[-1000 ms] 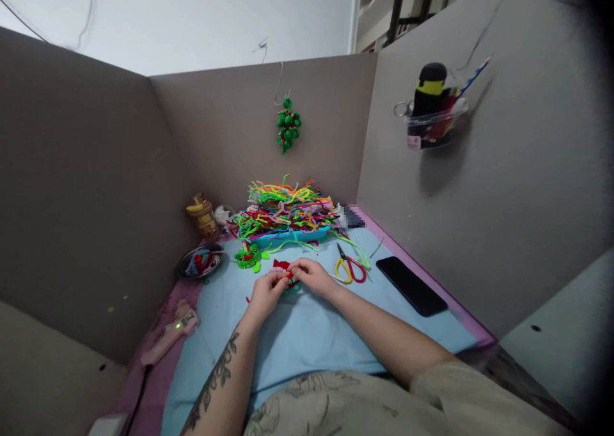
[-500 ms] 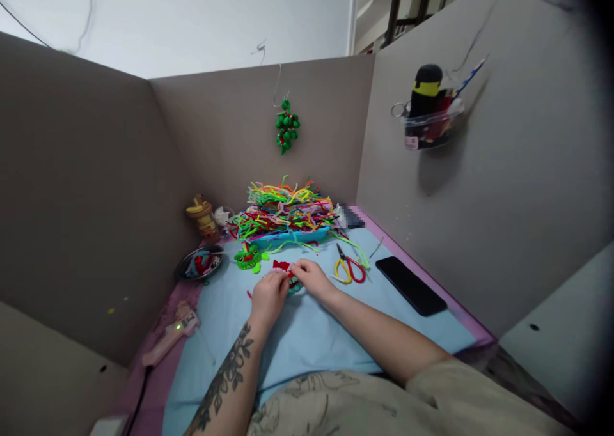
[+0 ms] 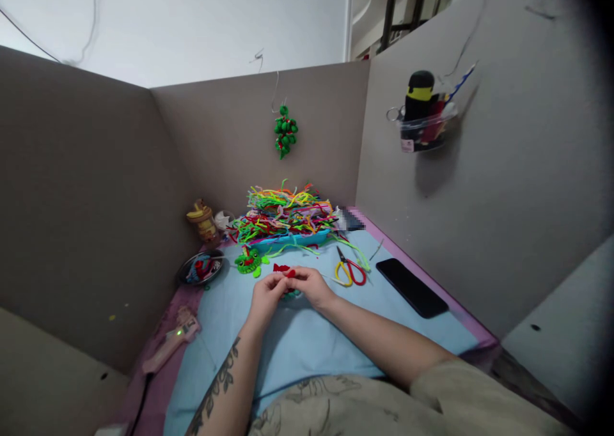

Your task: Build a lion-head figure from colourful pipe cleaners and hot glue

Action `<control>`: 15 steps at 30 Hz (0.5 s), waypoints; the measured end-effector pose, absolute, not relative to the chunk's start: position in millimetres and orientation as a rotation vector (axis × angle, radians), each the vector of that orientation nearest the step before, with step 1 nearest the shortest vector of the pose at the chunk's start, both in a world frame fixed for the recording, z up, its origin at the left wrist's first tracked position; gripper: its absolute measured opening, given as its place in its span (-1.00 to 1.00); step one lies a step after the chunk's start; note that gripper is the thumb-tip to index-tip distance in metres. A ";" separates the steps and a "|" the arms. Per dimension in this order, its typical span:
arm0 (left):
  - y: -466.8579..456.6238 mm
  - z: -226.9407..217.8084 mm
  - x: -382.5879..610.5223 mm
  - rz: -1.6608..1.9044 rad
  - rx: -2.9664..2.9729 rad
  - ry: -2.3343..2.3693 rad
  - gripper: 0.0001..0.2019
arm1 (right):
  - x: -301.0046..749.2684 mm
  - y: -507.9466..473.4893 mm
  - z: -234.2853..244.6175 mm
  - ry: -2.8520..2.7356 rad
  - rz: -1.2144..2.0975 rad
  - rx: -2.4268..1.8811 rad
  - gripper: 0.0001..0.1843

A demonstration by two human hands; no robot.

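Observation:
My left hand [image 3: 265, 295] and my right hand [image 3: 309, 285] meet over the blue mat [image 3: 307, 340], both pinching a small red pipe-cleaner piece [image 3: 283, 270] with a bit of green below it. The fingers of both hands are closed around it. A finished green and red pipe-cleaner figure [image 3: 249, 261] lies just beyond my left hand. Yellow and red scissors [image 3: 349, 270] lie right of my right hand.
A heap of coloured pipe cleaners [image 3: 283, 213] fills a blue tray at the back. A metal dish [image 3: 200, 268] and a pink glue gun [image 3: 170, 339] lie at the left, a black phone [image 3: 411, 286] at the right. Cardboard walls surround the desk; a green ornament [image 3: 284, 129] hangs behind.
Both hands kept working the red piece at the same spot, with the fingers shifting slightly. The view tilted a little, and nothing else moved.

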State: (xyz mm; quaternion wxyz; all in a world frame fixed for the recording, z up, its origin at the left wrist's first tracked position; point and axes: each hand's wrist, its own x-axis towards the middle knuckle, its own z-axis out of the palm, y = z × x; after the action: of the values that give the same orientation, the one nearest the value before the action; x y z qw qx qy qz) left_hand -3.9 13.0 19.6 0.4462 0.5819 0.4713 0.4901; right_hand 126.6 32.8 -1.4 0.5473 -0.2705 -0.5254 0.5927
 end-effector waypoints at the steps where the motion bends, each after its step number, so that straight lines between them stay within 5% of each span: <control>1: 13.5 19.0 -4.1 1.198 1.420 1.157 -0.75 | 125.3 32.7 -2.0 -1.210 1.416 -0.639 -0.74; 7: 17.0 10.7 -4.8 1.109 1.456 1.086 -0.66 | 131.8 41.1 -3.1 -1.196 1.410 -0.727 -0.68; 15: 17.8 5.3 -10.2 1.109 1.989 1.326 -0.83 | 151.9 48.1 7.0 -1.749 0.840 -0.962 -0.82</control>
State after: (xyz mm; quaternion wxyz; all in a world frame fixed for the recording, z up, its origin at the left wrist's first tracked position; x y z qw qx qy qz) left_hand -10.2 17.8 5.3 0.2504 0.7306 0.4873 0.4075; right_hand 151.9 48.1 7.0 0.4687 -0.3925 -0.7133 0.3426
